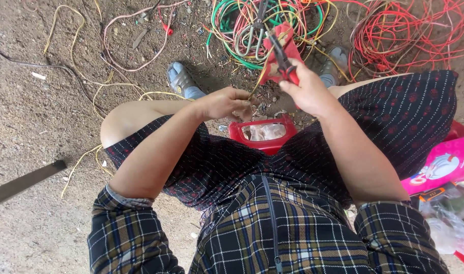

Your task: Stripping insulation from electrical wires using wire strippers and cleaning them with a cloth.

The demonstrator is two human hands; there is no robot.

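Two hands closed over the lap: left hand (224, 103) pinches a thin yellow wire (256, 85), right hand (307, 90) grips red-handled pliers (282, 57) — best bite squarely, hold the strand taut.

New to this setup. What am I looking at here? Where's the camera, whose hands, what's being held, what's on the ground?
There is no machine: this is one picture from a camera worn on a person's head, looking straight down at their own lap and two bare hands. The person sits above a dirt floor.

The right hand grips a pair of red-handled pliers, shut around the handles. The left hand pinches a thin yellow wire that runs up towards the pliers' tip.

Between the knees sits a small red plastic container. On the ground ahead lie tangled coils of red wire and green and yellow wire, plus loose yellow strands. The grey sandalled feet are the person's own. A pink printed bag lies at the right edge.
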